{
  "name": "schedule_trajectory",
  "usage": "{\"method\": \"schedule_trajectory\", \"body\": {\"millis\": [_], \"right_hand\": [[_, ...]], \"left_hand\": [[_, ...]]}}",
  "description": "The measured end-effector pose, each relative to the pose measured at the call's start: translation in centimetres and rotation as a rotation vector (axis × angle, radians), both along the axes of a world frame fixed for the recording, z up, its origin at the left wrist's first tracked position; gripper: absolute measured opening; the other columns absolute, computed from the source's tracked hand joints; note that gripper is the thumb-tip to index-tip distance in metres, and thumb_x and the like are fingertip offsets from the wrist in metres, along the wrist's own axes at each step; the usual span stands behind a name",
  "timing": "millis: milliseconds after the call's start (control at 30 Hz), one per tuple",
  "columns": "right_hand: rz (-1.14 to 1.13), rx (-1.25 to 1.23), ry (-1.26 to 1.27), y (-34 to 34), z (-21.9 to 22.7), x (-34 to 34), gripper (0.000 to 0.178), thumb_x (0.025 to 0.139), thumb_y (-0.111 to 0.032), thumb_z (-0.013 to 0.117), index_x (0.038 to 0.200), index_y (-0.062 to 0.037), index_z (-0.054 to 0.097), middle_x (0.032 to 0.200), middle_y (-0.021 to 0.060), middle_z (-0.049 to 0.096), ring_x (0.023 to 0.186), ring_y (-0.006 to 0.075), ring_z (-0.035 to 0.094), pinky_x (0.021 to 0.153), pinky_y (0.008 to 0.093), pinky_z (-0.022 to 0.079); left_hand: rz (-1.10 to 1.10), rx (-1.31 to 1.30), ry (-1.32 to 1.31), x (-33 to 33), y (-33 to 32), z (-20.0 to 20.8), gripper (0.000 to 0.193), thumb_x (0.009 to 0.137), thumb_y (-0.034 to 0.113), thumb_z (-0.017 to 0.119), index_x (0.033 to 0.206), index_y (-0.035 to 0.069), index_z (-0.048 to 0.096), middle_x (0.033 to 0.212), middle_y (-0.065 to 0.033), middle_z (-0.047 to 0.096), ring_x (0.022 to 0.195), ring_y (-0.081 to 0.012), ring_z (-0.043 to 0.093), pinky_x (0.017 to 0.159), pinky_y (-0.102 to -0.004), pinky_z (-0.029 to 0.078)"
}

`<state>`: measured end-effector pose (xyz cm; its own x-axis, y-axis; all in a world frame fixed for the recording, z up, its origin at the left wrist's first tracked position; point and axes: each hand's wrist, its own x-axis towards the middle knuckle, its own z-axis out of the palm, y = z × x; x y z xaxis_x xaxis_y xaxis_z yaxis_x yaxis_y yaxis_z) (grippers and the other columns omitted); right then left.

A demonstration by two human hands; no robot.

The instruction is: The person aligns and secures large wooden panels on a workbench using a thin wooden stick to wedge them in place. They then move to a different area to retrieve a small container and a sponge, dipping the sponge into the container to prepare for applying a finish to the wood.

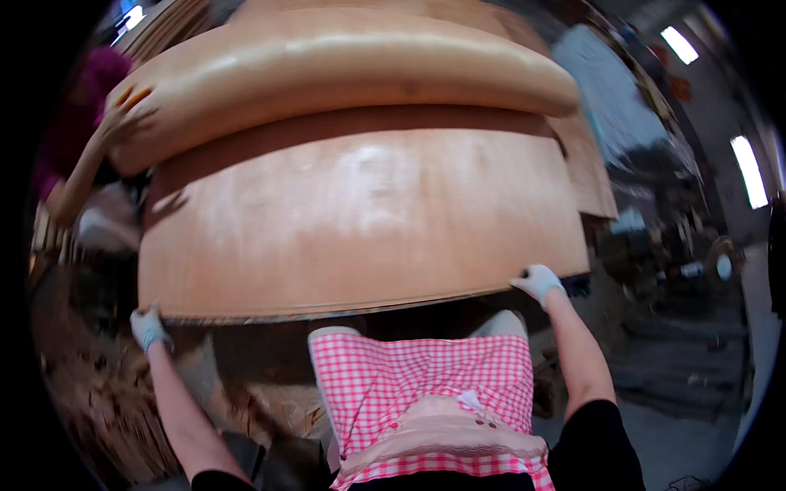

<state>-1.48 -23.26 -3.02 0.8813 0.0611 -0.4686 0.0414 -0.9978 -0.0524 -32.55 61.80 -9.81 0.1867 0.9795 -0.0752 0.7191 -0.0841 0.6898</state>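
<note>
Fingers (522, 281), pale-gloved, grip a glossy wood-toned sheet (368, 221) before a rounded roll (352, 75).

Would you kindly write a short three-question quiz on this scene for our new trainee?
1. True or false: the wearer's left hand and right hand are both at the near edge of the flat sheet.
2. Which pattern does the apron have: (a) blue stripes, (b) pink-and-white check, (c) green dots?
3. What is the co-worker's hand, at the picture's left, placed against?

Key: 1. True. 2. b. 3. The curled sheet beyond the flat one.
</note>
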Motion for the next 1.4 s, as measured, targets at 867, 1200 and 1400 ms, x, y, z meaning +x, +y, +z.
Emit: {"method": "schedule_trajectory", "body": {"millis": [867, 1200, 1400], "right_hand": [[-0.134, 0.112, 0.041, -24.5, 1.4, 5.2, 0.033, 0.089, -0.026, 0.063, 0.115, -0.0069, 0.069, 0.112, 0.0187, 0.069, 0.106, 0.035, 0.066, 0.093, 0.0429, 0.051], [-0.784, 0.176, -0.24, -32.5, -3.8, 6.2, 0.033, 0.091, -0.027, 0.063, 0.114, -0.0027, 0.067, 0.114, 0.0241, 0.066, 0.11, 0.0401, 0.062, 0.094, 0.0454, 0.05], [-0.672, 0.477, -0.568, -23.8, -2.1, 1.5, 0.038, 0.092, -0.026, 0.064, 0.113, 0.0056, 0.064, 0.112, 0.0282, 0.066, 0.108, 0.0443, 0.061, 0.092, 0.0465, 0.048]], "left_hand": [[-1.421, 0.389, 0.29, 25.0, -66.3, 2.7, 0.098, 0.079, 0.052, 0.071, 0.152, -0.001, 0.031, 0.158, -0.0236, 0.028, 0.149, -0.0384, 0.02, 0.122, -0.0499, 0.011], [-1.408, 0.393, 0.244, 24.9, -67.1, 3.2, 0.093, 0.075, 0.047, 0.077, 0.146, -0.001, 0.04, 0.156, -0.0237, 0.031, 0.147, -0.0395, 0.024, 0.122, -0.0524, 0.012], [-1.382, 0.457, -0.078, 23.7, -66.5, 4.9, 0.052, 0.076, 0.03, 0.077, 0.117, 0.006, 0.06, 0.122, -0.0188, 0.059, 0.124, -0.0392, 0.048, 0.113, -0.0511, 0.03]]}}
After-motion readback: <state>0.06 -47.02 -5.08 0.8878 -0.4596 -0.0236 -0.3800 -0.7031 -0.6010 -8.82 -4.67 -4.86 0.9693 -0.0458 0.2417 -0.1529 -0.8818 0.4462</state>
